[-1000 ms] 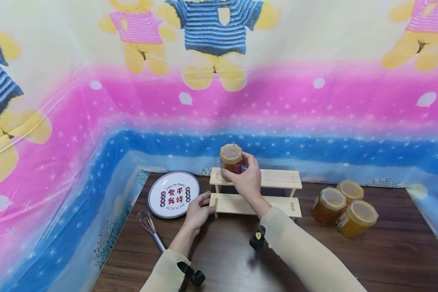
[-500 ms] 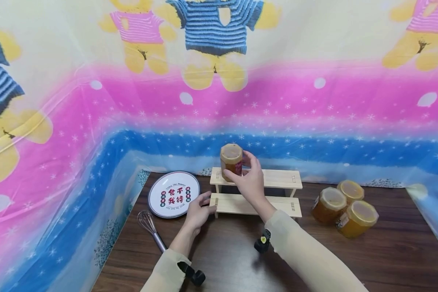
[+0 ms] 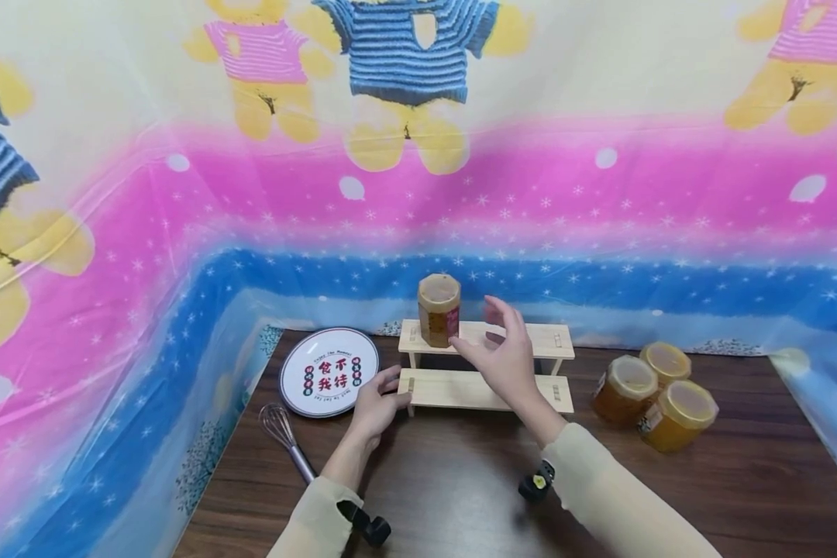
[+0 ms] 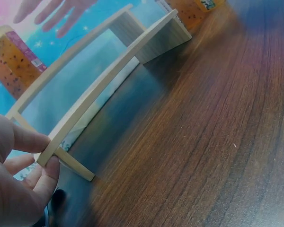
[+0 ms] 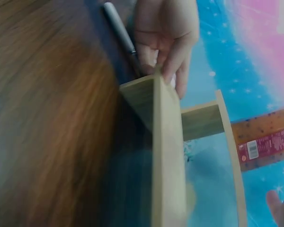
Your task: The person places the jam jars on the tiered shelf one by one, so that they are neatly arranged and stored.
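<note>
On the left end of the upper step of a two-tier wooden rack (image 3: 453, 387) stands a jar (image 3: 438, 318) of amber, dark-flecked contents, upright, with a pale gold lid and a red label. My right hand (image 3: 504, 356) is just right of it with fingers spread, the thumb tip close to the jar's lower edge and the palm over the rack. With thumb and fingers, my left hand (image 3: 377, 407) pinches the left end of the lower step, which shows closely in the left wrist view on the board end (image 4: 49, 149).
Several more items lie about: a white plate (image 3: 300, 384) with red characters at the left, a whisk (image 3: 294, 446) in front of it. Three similar jars, one of them a front jar (image 3: 680, 418), cluster right of the rack. A printed cloth (image 3: 530, 194) hangs behind the dark wooden table (image 3: 460, 496).
My right hand has let go of the jar and moved right, its fingers opening. The jar stays on the upper step. My left hand has kept its place at the rack's end.
</note>
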`<state>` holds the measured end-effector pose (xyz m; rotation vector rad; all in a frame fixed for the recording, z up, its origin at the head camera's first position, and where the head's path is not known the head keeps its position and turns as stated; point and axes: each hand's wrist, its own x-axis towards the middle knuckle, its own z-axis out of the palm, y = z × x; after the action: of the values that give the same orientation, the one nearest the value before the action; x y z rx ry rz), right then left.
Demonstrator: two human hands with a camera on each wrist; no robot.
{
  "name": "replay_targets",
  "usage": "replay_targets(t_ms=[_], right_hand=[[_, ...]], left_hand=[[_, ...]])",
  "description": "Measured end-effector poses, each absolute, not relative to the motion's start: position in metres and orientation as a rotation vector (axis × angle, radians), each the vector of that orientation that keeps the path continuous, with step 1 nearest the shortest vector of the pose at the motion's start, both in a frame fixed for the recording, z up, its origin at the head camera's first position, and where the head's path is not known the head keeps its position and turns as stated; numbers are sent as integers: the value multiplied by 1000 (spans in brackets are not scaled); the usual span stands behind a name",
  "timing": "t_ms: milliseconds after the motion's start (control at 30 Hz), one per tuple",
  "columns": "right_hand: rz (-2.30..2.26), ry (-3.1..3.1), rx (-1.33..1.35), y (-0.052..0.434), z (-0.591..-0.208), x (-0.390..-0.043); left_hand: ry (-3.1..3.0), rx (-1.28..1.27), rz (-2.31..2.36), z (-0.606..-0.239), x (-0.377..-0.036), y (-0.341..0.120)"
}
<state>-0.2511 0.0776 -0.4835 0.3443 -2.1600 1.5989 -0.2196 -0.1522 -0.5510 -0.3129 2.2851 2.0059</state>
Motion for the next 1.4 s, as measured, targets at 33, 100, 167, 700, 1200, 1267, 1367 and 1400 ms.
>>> replay_targets(t_ms=[33, 100, 167, 700, 1200, 1267, 1367, 1400], right_hand=[[1586, -2162, 354, 82, -485, -248], [1569, -2153, 376, 89, -488, -241], [1553, -2145, 376, 98, -491, -234], [1418, -2128, 238, 169, -493, -196], [1301, -2077, -51, 235, -484, -164], [1284, -2067, -96, 244, -485, -161], [1248, -2048, -147, 256, -487, -157], [1232, -2042, -163, 259, -488, -155]], left_hand=[[2283, -316, 2006, -551, -220, -152], [2279, -312, 2007, -551, -220, -152], [2275, -307, 2007, -551, -220, -152], [2264, -315, 2039, -550, -219, -152], [2266, -326, 2038, -550, -220, -151], [2269, -327, 2036, -550, -219, -150], [2271, -322, 2035, -551, -219, -150], [2271, -320, 2037, -551, -219, -149]])
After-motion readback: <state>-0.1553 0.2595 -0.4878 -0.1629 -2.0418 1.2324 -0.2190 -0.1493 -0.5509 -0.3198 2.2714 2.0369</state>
